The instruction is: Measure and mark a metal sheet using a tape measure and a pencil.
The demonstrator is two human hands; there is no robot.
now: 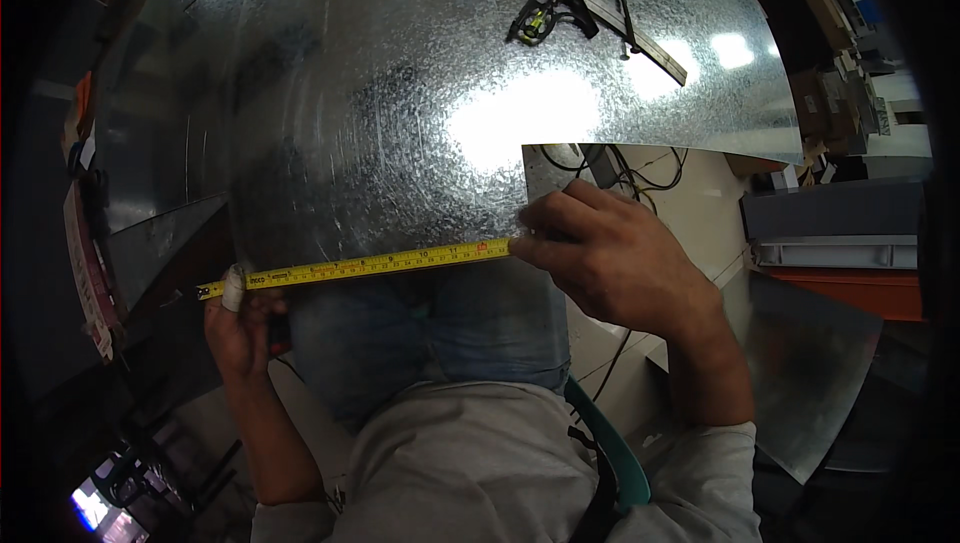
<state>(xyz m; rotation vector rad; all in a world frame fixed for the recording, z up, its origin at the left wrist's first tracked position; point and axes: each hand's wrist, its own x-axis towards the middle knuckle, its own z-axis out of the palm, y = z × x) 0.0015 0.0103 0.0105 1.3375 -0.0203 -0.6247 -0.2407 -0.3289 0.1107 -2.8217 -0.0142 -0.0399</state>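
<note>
The yellow tape measure [390, 262] is held near its left end by the half-curled left hand [240, 328], stretched along the near edge of the shiny metal sheet [340, 173], and pinched in the right hand [620, 253].

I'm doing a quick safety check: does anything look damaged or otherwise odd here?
Two things stand out: a white wrapping around one digit of the left hand at the yellow measuring tape, odd because the hand is otherwise bare; and the metal sheet looks scratched, with pale streaks marking its surface.
</note>
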